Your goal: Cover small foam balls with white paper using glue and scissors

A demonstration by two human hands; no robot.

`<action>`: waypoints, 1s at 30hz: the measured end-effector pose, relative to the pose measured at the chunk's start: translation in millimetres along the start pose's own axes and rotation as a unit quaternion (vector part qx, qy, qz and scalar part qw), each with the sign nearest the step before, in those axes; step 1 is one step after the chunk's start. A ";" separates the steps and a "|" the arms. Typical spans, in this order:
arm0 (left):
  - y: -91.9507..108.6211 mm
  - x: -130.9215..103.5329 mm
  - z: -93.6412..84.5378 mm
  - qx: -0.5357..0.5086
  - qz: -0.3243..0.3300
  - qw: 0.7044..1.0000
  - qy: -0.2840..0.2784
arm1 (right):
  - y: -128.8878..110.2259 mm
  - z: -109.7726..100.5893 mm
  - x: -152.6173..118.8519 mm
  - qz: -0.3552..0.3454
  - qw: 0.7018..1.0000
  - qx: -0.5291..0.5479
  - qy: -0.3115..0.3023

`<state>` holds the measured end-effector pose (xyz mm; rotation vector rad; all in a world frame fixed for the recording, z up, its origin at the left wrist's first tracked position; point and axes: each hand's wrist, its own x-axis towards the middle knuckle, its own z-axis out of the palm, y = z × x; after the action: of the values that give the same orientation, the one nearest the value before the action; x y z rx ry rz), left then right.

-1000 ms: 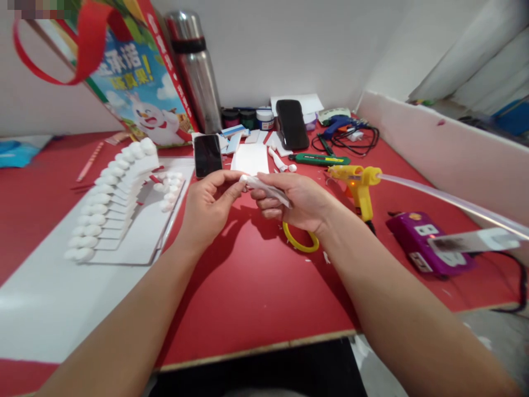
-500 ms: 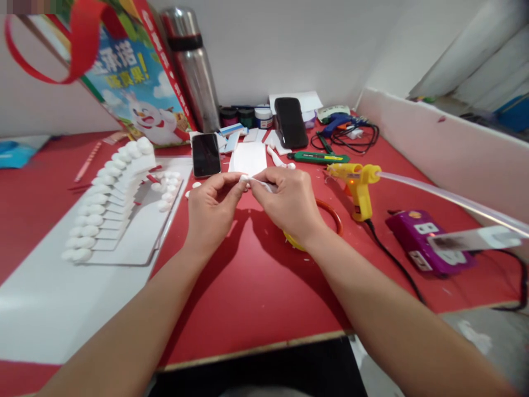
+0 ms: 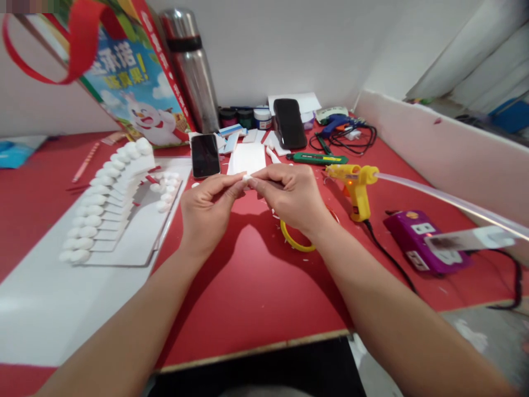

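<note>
Over the middle of the red table, my left hand and my right hand meet fingertip to fingertip. Both are closed, pinching a small soft-looking white lump between thumbs and forefingers. The fingers cover most of it, so its full shape is hidden. Just beyond lies a stack of white paper or card. Under my right wrist, a yellow ring-shaped roll is partly covered. To the left stands a white stepped model, edged with rows of rounded white pieces.
On the right are a yellow glue gun with a long clear stick and a purple box. Behind my hands lie a phone, a dark case and a green cutter. A steel thermos stands beside a colourful bag.
My left hand has shifted slightly left. The right fingers have closed in around the lump, hiding the white strip that showed beneath them. More of the yellow roll's near side shows.
</note>
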<state>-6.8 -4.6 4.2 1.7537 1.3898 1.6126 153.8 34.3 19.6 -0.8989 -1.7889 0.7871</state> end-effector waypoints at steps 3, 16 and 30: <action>-0.9 5.4 -6.4 -0.055 -0.057 0.996 -0.050 | 3.6 -3.2 2.8 -0.025 0.999 0.015 -0.032; -0.5 -1.3 4.1 -0.027 -0.057 0.998 -0.007 | -1.5 4.6 -2.8 0.002 0.997 -0.078 -0.009; -3.4 -4.7 0.0 0.093 0.108 0.989 0.032 | -5.3 4.3 -4.2 -0.026 0.998 -0.041 -0.031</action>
<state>-7.4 -7.0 -1.0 2.0376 1.4640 1.7106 149.7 27.4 20.6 -0.8867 -1.9036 0.7196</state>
